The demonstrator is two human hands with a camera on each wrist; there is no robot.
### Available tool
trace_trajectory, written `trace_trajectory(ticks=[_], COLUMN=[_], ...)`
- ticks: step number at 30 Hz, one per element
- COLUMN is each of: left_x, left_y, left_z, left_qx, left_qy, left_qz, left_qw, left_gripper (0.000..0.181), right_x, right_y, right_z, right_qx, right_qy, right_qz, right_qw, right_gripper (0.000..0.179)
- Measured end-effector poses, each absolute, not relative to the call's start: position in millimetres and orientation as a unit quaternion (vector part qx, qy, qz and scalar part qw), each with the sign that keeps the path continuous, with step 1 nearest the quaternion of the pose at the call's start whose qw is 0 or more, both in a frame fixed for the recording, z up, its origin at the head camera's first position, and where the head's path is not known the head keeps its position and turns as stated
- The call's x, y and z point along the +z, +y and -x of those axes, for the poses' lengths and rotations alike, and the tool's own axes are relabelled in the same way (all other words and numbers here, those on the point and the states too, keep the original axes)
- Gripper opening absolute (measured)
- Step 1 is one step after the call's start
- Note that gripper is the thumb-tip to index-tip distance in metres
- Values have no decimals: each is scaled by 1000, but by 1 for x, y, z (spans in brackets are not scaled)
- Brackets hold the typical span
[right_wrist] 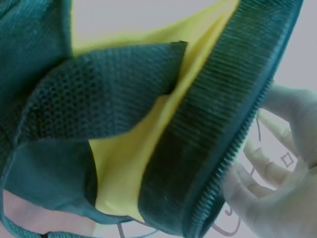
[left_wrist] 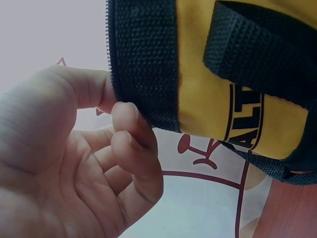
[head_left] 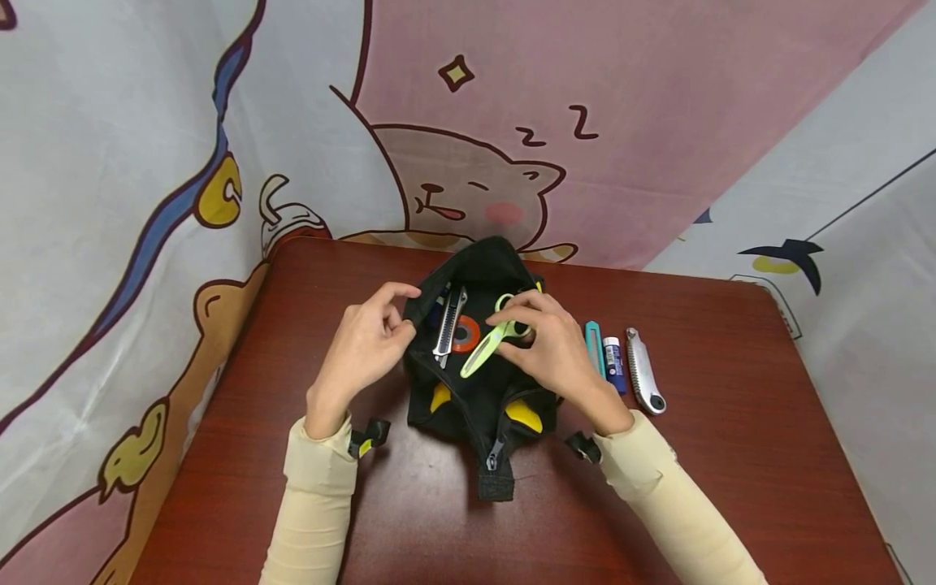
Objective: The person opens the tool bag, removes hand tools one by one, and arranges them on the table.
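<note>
A black tool bag (head_left: 497,264) with yellow panels lies unzipped on the table, its mouth spread wide. At its left edge my left hand (head_left: 366,345) pinches the zippered rim (left_wrist: 115,54) between thumb and fingers. My right hand (head_left: 556,345) holds a pair of light green scissors (head_left: 480,355) by the handle end over the opening, blades pointing down and left. Inside the bag are a silver utility knife (head_left: 449,325) and an orange-red ring-shaped roll (head_left: 473,335). In the right wrist view, the bag's side (right_wrist: 193,134) hides the scissors and part of the right hand.
Right of the bag, a teal slim tool (head_left: 595,348), a glue stick (head_left: 614,366) and a grey-white folding-handled tool (head_left: 643,372) lie on the reddish-brown table (head_left: 746,455). A zipper pull (head_left: 494,457) hangs at the bag's near end. A printed cloth (head_left: 629,73) stands behind the table.
</note>
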State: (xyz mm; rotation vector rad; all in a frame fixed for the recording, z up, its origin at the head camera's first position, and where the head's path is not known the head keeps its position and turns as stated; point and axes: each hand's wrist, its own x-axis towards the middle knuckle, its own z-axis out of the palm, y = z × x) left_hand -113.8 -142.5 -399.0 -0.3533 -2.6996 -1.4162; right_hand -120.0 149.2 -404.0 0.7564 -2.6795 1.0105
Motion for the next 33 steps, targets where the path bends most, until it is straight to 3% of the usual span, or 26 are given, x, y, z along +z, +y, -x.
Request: trace_trajectory(ticks=[16, 33], left_x=[-398, -398], left_y=[-141, -142], left_z=[113, 113], left_qx=[-460, -456], left_qy=[-879, -882], left_qz=[119, 115], left_qw=[37, 33], left_gripper=[45, 44], right_x=[-388, -406], right_y=[187, 271], right_z=[106, 87], right_qx=[354, 318], right_qy=[-892, -917], right_qz=[-229, -138], right_qw=[161, 197], right_gripper=[38, 36])
